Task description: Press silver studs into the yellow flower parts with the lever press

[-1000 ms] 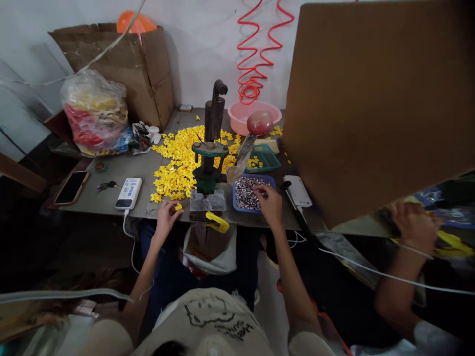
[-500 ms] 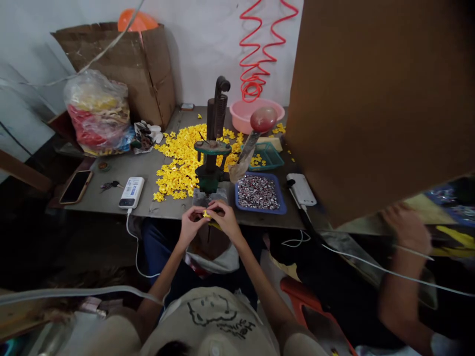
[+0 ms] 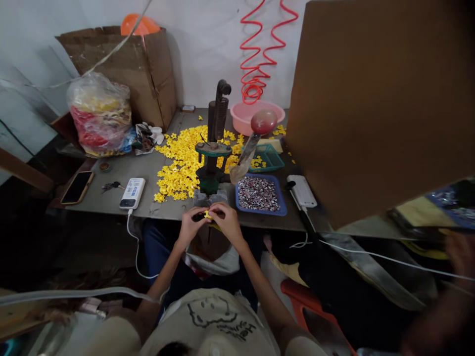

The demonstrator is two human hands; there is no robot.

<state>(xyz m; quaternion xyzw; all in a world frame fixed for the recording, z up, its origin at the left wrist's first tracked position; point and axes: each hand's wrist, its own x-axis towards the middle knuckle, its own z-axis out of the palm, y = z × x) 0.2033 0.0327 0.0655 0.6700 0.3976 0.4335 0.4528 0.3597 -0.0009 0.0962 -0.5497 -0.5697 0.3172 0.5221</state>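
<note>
Yellow piece [image 3: 208, 215] is pinched between the left hand [image 3: 190, 226] and right hand [image 3: 229, 223], both curled nearly shut, just off the near edge of the grey table [image 3: 166, 210] and in front of the hand press [image 3: 213, 143]. Yellow heap [image 3: 178, 168] is spread behind the press, and small shiny parts are held in a blue tray [image 3: 261, 176] to its right. Since the earlier frame, a co-worker's blurred hand [image 3: 460, 257] has dropped to the right corner, beneath a cardboard sheet [image 3: 374, 109] that blocks the right side.
</note>
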